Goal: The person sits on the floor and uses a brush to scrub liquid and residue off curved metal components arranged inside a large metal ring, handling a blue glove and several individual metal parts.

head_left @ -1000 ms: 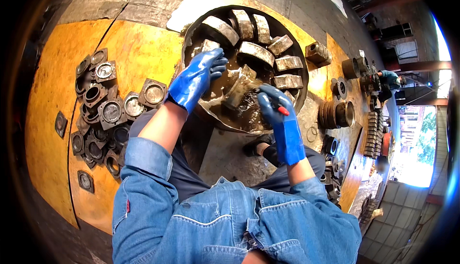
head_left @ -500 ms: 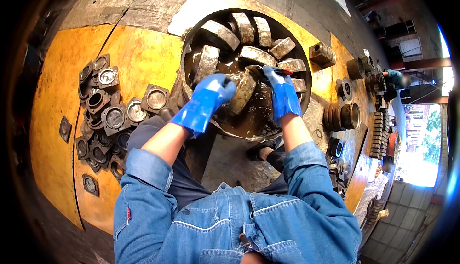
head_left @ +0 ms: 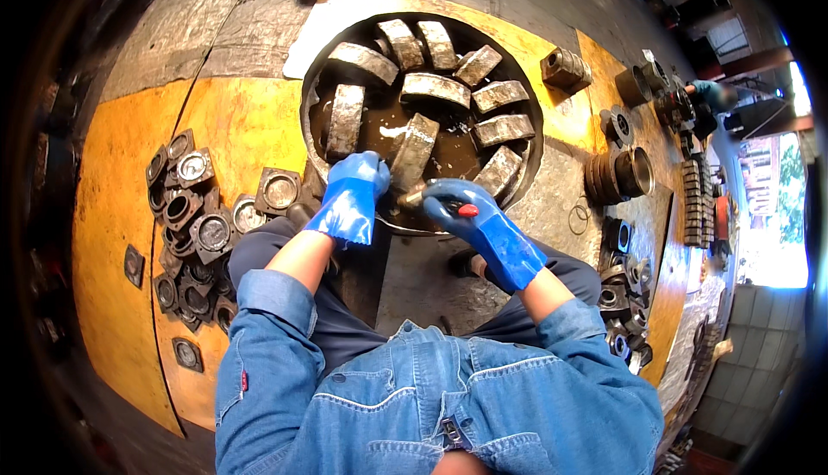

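My left hand (head_left: 352,192), in a blue rubber glove, is closed at the near left rim of a round dark tub (head_left: 308,113). Whatever its fingers hold is hidden. My right hand (head_left: 483,227), gloved alike, is wrapped round a red-handled tool (head_left: 467,210). The tool's tan tip points left toward my left hand, over the tub's near edge; its exact kind is unclear. Brown liquid (head_left: 451,154) covers the tub's bottom. A tilted curved metal block (head_left: 414,152) lies in it just beyond my hands, and several similar blocks (head_left: 435,89) are arranged around the inside.
To the left, square metal flanges with round holes (head_left: 211,232) lie piled on yellow boards (head_left: 112,208). Metal rings (head_left: 617,175), a stacked metal part (head_left: 565,71) and smaller parts stand at the right. Another person (head_left: 709,96) is at the far right.
My right hand has drawn back with the red-handled tool, from above the blocks to the tub's near edge. My left hand has shifted slightly left. The view has moved a little.
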The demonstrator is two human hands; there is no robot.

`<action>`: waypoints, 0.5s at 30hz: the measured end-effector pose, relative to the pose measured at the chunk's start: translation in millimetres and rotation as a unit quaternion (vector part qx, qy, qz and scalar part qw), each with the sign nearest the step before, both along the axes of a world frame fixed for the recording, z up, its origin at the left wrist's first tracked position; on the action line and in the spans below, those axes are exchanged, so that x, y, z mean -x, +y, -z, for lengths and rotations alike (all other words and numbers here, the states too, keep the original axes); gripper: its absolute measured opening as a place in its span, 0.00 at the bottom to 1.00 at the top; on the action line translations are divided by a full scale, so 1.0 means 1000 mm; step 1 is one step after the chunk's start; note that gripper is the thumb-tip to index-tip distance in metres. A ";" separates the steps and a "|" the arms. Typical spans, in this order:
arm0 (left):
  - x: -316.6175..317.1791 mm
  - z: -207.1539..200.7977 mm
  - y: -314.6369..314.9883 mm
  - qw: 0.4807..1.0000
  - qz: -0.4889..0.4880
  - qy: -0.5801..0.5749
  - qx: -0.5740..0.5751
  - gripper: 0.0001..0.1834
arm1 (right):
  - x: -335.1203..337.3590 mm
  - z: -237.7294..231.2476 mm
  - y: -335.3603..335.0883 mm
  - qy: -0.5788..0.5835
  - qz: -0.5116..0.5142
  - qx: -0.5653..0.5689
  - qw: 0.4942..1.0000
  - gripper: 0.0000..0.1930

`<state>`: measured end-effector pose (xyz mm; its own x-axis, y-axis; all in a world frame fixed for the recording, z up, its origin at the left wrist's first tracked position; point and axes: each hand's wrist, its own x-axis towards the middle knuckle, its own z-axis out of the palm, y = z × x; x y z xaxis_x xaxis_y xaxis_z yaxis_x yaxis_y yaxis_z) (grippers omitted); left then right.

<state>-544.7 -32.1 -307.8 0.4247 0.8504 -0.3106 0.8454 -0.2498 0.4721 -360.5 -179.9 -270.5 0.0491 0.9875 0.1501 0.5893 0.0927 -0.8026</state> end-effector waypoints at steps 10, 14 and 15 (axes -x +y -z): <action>-0.013 -0.001 -0.016 0.981 0.045 -0.082 -0.170 0.19 | -0.020 0.060 0.055 -0.377 -0.035 0.412 0.829 0.14; 0.002 0.000 -0.014 0.984 0.030 -0.070 -0.161 0.20 | -0.017 0.017 0.054 -0.285 -0.003 0.333 0.899 0.12; 0.009 0.004 -0.016 0.984 0.037 -0.059 -0.163 0.21 | -0.018 0.004 0.045 -0.254 0.012 0.270 0.929 0.11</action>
